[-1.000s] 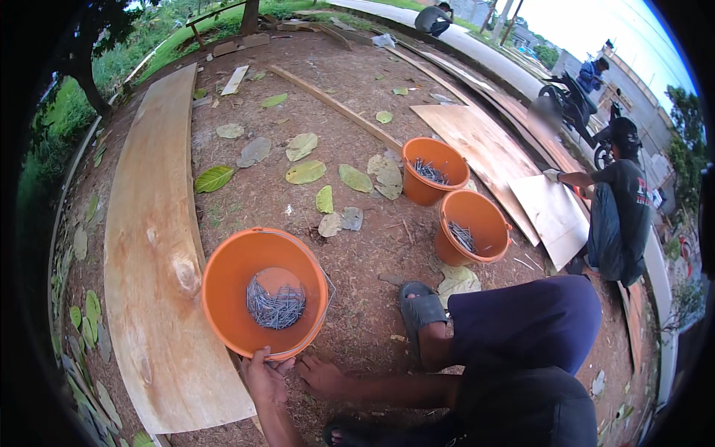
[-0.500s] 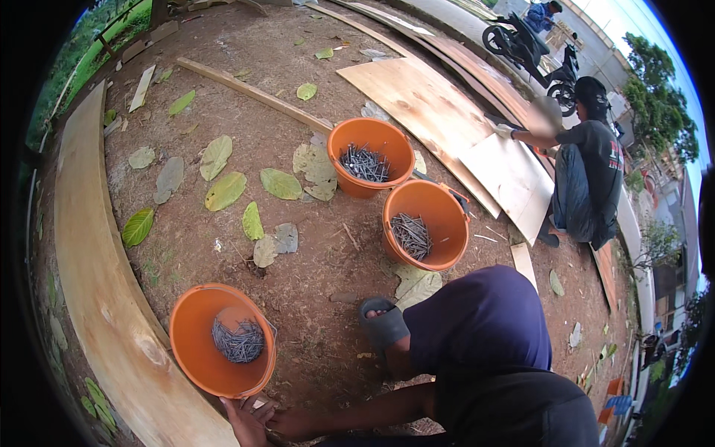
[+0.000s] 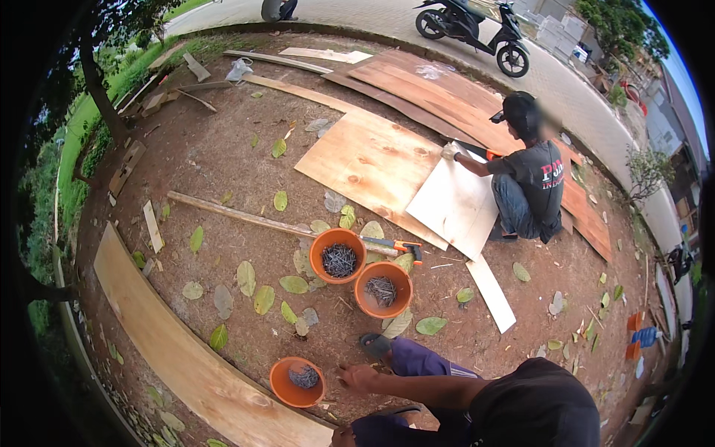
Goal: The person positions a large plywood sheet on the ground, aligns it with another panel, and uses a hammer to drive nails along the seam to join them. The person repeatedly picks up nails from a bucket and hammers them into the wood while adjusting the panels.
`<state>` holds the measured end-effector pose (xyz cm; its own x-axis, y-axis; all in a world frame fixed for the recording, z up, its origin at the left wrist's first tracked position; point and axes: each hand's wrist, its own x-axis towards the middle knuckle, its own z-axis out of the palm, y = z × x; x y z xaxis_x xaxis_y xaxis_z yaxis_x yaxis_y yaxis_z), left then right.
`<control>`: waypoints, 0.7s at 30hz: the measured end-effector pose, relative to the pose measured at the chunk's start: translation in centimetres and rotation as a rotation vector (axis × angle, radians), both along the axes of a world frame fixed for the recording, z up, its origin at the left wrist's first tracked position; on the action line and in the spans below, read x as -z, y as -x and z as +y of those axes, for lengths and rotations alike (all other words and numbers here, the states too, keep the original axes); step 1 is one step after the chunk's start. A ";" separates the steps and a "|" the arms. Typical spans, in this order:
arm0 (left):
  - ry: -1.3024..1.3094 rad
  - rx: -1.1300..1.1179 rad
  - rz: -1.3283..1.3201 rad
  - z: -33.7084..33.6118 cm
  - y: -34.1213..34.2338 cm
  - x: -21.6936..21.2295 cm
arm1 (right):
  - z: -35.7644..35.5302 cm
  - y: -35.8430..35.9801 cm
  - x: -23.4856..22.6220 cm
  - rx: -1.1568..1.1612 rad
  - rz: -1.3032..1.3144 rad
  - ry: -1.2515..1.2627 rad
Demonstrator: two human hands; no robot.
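Observation:
An orange bucket (image 3: 277, 384) with grey nails (image 3: 304, 376) inside stands beside the long plank, tipped toward me in the view. My right hand (image 3: 357, 378) is just to its right, low over the soil, its fingers apart and nothing visible in them. At the lower edge only a bit of my left hand (image 3: 342, 438) shows; its fingers are hidden. Farther off, two more orange buckets stand side by side, the left one (image 3: 319, 272) and the right one (image 3: 402, 304), both holding nails. A handsaw (image 3: 406, 247) with an orange-and-black handle lies behind them.
A long plank (image 3: 171, 328) runs along the left. Plywood sheets (image 3: 372, 156) cover the ground ahead. A squatting co-worker (image 3: 532, 179) keeps a gloved hand on a pale board (image 3: 454, 201), near another orange-handled saw. A narrow batten (image 3: 231, 212) and leaves lie around; a motorbike (image 3: 477, 30) stands beyond.
The view has swung up and widened, so the buckets look smaller. My hands, close together below the near bucket before, are now apart, the right one beside the bucket.

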<state>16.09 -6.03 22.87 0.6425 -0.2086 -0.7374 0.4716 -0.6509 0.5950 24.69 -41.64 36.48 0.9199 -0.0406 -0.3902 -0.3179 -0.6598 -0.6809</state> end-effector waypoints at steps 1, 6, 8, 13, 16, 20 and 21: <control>0.220 0.018 0.028 -3.0 0.6 -3.4 | -3.1 2.6 0.1 -0.009 0.047 0.059; 0.236 -0.007 0.369 -10.7 -2.0 -15.3 | -16.1 18.3 -9.9 0.435 0.513 0.247; 0.212 0.177 0.312 -15.4 -5.2 -26.9 | -18.4 25.1 -14.2 0.586 0.687 0.393; 0.090 0.371 0.121 -12.6 -10.8 -31.0 | -14.6 38.5 -20.7 1.197 0.575 0.282; 0.055 0.216 0.164 -8.2 -10.6 -34.8 | -5.7 43.6 -21.9 1.288 0.330 0.179; -0.231 0.235 0.208 2.1 -8.0 -33.7 | 11.0 46.2 -20.1 1.384 0.345 -0.050; -0.268 0.320 0.225 4.4 -6.9 -33.2 | 15.2 47.1 -18.7 1.304 0.398 -0.063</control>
<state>22.99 -1.64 56.06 0.3945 -0.1538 -0.9059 0.3202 -0.9011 0.2924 -22.42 -26.41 55.15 0.0540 -0.7572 -0.6509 -0.8600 0.2960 -0.4156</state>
